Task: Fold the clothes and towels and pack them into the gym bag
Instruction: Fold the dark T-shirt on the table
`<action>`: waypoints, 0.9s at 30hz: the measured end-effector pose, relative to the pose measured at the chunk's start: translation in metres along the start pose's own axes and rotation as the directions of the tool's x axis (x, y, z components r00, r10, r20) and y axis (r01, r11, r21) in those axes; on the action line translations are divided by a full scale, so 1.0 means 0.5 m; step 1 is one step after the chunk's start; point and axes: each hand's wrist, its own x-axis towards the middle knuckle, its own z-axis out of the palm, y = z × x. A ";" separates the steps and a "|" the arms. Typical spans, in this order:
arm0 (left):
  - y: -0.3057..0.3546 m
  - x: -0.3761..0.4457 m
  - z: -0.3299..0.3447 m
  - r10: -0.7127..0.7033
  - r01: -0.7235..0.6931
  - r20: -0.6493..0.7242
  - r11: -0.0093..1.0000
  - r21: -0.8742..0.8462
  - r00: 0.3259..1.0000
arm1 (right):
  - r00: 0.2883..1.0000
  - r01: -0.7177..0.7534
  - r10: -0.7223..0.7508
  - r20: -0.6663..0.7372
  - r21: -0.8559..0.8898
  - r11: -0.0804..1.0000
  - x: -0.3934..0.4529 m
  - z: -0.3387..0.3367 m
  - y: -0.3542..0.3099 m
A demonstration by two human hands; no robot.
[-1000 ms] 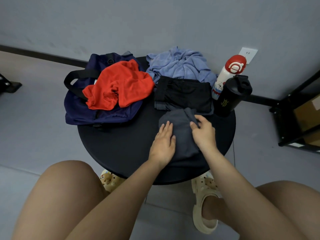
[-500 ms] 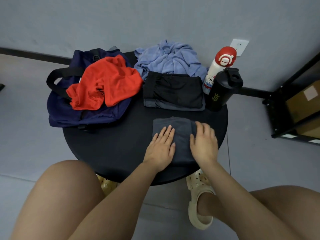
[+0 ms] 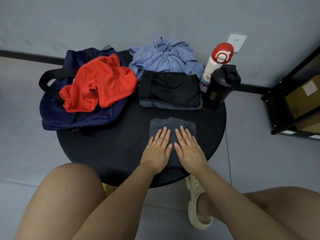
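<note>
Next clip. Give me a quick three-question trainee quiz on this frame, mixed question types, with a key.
1. True or false: both hands lie flat on the grey garment.
2. What lies on top of the gym bag? A) blue towel B) red shirt C) black shorts
3. Fill in: the black bottle stands just in front of the white ____.

Key
1. True: the left hand and right hand press it with straight fingers.
2. B: the red shirt.
3. bottle, the one with the red cap.

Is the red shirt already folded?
No, the red shirt lies crumpled and unfolded on top of the navy gym bag.
</note>
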 end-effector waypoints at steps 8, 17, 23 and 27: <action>-0.045 -0.044 -0.001 0.051 -0.044 -0.062 0.992 0.118 0.997 | 0.993 0.078 -0.087 -0.079 -0.116 0.990 -0.037 -0.007 -0.016; -0.038 0.004 0.001 0.063 -0.060 -0.026 0.993 0.103 0.998 | 0.999 0.005 -0.009 -0.038 -0.115 0.993 0.002 -0.015 0.008; -0.012 0.054 0.012 0.073 -0.070 -0.034 0.994 0.081 0.997 | 0.999 -0.030 0.028 -0.031 -0.068 0.997 0.030 -0.032 0.051; 0.006 0.076 0.018 0.064 -0.063 -0.037 0.997 0.044 0.997 | 0.998 -0.057 0.056 -0.020 -0.006 0.998 0.041 -0.042 0.075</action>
